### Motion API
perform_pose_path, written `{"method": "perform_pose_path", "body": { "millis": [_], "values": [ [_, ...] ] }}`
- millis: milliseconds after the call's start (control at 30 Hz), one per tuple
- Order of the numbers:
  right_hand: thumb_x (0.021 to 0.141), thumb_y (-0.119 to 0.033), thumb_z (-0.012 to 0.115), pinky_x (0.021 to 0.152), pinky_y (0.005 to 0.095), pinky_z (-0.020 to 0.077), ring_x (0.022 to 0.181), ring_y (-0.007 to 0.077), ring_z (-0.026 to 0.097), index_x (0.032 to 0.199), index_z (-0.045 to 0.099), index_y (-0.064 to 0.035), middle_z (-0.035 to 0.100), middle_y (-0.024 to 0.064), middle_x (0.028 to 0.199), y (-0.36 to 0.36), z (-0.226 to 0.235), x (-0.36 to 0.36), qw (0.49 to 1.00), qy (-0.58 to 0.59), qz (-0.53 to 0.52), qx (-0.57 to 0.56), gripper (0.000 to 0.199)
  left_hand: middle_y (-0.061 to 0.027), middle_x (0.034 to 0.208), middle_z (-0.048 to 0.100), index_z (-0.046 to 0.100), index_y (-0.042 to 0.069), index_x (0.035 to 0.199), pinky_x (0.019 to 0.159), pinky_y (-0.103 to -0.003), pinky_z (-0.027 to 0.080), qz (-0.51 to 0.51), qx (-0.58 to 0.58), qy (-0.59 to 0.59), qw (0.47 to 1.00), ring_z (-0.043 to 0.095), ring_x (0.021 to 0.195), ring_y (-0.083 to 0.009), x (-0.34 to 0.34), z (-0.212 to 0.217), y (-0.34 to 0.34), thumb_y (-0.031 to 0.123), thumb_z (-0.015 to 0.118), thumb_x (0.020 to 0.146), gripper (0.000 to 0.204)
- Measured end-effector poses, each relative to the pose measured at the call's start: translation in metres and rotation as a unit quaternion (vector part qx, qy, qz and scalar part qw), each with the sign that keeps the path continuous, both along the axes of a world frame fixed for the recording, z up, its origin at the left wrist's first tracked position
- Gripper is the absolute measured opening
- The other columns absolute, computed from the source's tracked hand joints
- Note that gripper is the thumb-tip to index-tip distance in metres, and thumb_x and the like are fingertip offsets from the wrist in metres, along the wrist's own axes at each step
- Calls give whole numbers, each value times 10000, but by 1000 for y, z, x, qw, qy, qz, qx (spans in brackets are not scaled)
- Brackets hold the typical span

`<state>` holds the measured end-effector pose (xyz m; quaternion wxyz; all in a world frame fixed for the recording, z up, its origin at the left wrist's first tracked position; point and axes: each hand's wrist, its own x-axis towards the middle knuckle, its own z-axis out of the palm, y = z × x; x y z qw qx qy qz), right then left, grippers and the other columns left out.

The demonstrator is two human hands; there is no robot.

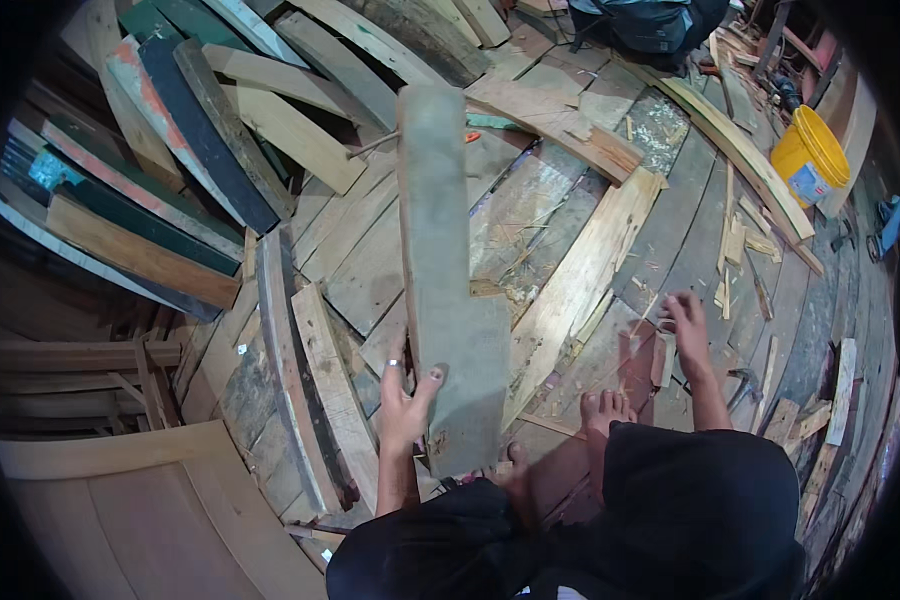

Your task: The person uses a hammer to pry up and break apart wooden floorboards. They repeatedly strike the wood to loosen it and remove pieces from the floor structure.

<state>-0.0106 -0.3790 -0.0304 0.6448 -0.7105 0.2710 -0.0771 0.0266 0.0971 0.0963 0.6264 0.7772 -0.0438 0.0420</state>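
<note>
A long grey wooden board (440, 220) with a notch cut in its right side stands before me, its lower end near my feet. My left hand (406, 408) grips its left edge, the thumb lying on the face and the fingers partly hidden behind. My right hand (685, 325) hovers over the floor, off to the right of the board. Its fingers are loosely bent and apart, with nothing between them. Below that hand lies a small wood block (662, 360) near my bare foot (607, 408). A pale, rough-split plank (595, 265) lies to the right of the board.
Curved timber pieces (210, 130) are piled at the far left. A curved plank (305, 380) lies left of the board. At the right are a yellow bucket (810, 150), a long curved beam (735, 145) and a hammer (745, 382). Wood chips litter the plank floor (660, 250).
</note>
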Motion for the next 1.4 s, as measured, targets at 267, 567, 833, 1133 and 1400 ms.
{"method": "perform_pose_path", "body": {
  "millis": [267,567,833,1133,1400],
  "values": [
    [1126,-290,567,918,335,527,1066,156,670,1388,586,-49,677,77,1205,44,50,9,988,29,152,29,356,-160,1109,607,596,79,1491,962,-494,476,0,360,-139,923,565,1063,-371,4,30,-7,232,906,626,932],
    [1123,-326,565,949,352,537,1125,175,663,1461,598,-44,695,94,1305,68,77,22,971,-45,212,102,442,-193,1151,614,618,55,1454,986,-485,473,-125,384,-85,911,573,1100,-396,-4,-3,-20,257,930,672,866],
    [1092,-255,599,817,332,548,942,154,686,1345,667,23,738,76,1100,83,54,23,968,54,240,-47,382,-196,1196,637,631,69,1470,1046,-470,453,-180,406,-34,895,576,1163,-387,-3,-8,-26,268,903,702,838],
    [1079,-302,628,818,329,512,915,145,601,1312,669,-8,689,59,1030,90,37,22,967,58,245,-41,378,-185,1259,636,607,87,1496,1064,-449,480,-193,400,26,896,574,1217,-374,9,1,-25,279,898,714,856],
    [1078,-309,632,807,335,527,930,147,615,1339,660,-30,703,66,1076,93,41,17,971,60,229,-32,383,-181,1190,639,617,89,1470,1033,-468,484,-184,409,10,894,573,1157,-386,2,-1,-27,271,917,712,835]
  ]
}}
